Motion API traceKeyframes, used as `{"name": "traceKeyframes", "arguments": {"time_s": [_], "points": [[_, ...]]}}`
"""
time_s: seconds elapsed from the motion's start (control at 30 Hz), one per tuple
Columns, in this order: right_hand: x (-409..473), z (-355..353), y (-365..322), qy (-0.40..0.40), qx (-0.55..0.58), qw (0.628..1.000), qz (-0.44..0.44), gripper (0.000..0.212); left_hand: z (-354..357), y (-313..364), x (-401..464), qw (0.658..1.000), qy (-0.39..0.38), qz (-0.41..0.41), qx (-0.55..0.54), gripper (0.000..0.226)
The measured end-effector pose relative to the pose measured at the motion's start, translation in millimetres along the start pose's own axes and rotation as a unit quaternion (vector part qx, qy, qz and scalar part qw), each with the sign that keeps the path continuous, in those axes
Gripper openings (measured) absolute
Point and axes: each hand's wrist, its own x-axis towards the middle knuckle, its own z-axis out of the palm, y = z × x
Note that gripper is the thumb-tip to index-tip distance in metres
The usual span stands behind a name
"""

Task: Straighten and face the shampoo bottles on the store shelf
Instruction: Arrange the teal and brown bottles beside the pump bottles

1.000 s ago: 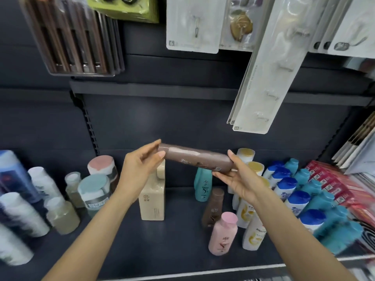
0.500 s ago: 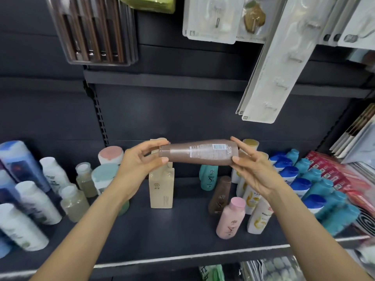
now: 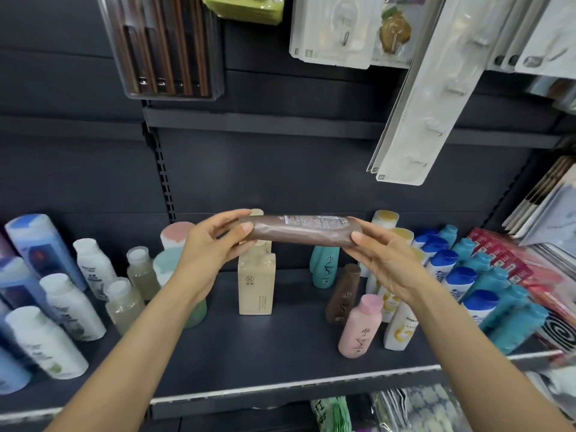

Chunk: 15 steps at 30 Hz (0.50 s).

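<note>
A brown shampoo bottle point(image 3: 300, 230) lies level in the air above the dark shelf point(image 3: 249, 344), its printed back label turned up. My left hand point(image 3: 215, 244) pinches its left end between thumb and fingers. My right hand point(image 3: 383, 260) grips its right end the same way. Below it stand a beige pump bottle point(image 3: 256, 285), a second brown bottle point(image 3: 342, 294), a teal bottle point(image 3: 324, 266) and a pink bottle point(image 3: 360, 327).
Blue-capped teal bottles point(image 3: 467, 275) crowd the right of the shelf, with white and yellow bottles point(image 3: 397, 325) beside them. White and clear bottles point(image 3: 62, 307) fill the left. Hanging packs point(image 3: 417, 113) dangle overhead on the right. A white strip point(image 3: 280, 385) marks the shelf's front edge.
The brown bottle went from sloping down to the right to level, and it rolled so its white printed label faces up. Both hands kept hold of its ends.
</note>
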Motion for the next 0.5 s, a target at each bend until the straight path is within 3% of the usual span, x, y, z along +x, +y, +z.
{"name": "traceKeyframes", "arguments": {"time_s": [0.2,0.37,0.5], "points": [[0.2,3.5,6.5,0.017,-0.007,1.0,0.001,0.029,3.0,0.1,0.8,0.998,0.06,-0.009,0.021,0.017],[3.9,5.4,9.6,0.049,-0.052,0.997,0.016,0.047,4.8,2.0,3.2,0.998,0.03,0.008,0.055,0.01],[7.8,7.0,8.9,0.086,-0.052,0.994,0.029,0.046,2.6,3.9,7.7,0.995,0.024,0.012,0.094,0.018]]}}
